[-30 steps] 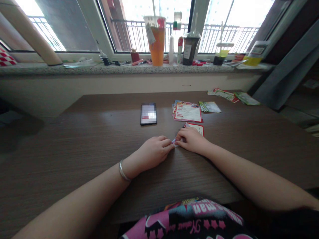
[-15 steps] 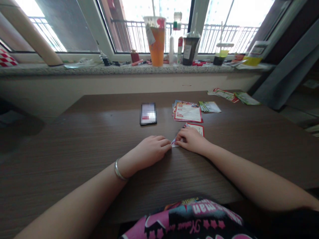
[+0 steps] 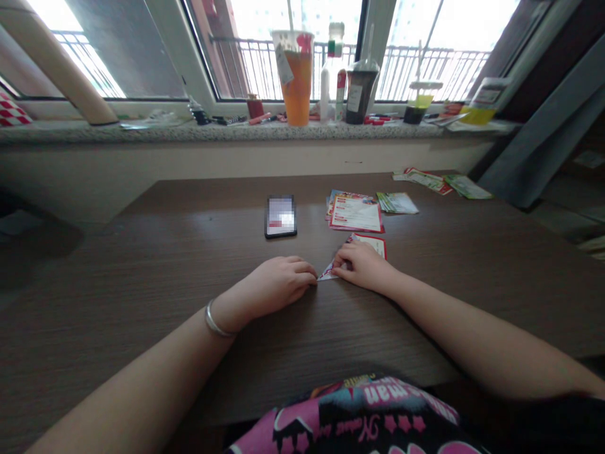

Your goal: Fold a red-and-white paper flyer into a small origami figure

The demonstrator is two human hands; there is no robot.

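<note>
A printed paper card (image 3: 379,244) with a red border lies on the table with one side folded over at a slant, its white corner pointing left. My right hand (image 3: 363,266) rests on the card, its fingers curled and pinched on the folded part, hiding its middle. At the pointed left corner is my left hand (image 3: 282,284), palm down, fingertips drawn together on the very tip of the paper. A silver bangle (image 3: 215,320) circles my left wrist.
Beyond my hands lie a phone (image 3: 280,216), a stack of red-bordered cards (image 3: 357,213) and green cards (image 3: 397,203). More paper strips (image 3: 428,181) lie at the far right. The windowsill (image 3: 236,131) holds an orange drink cup (image 3: 297,82), a dark cup (image 3: 360,94) and bottles.
My left hand has slid a little to the left, and more of the paper's pointed corner shows between my hands. My right hand stays in place on the card.
</note>
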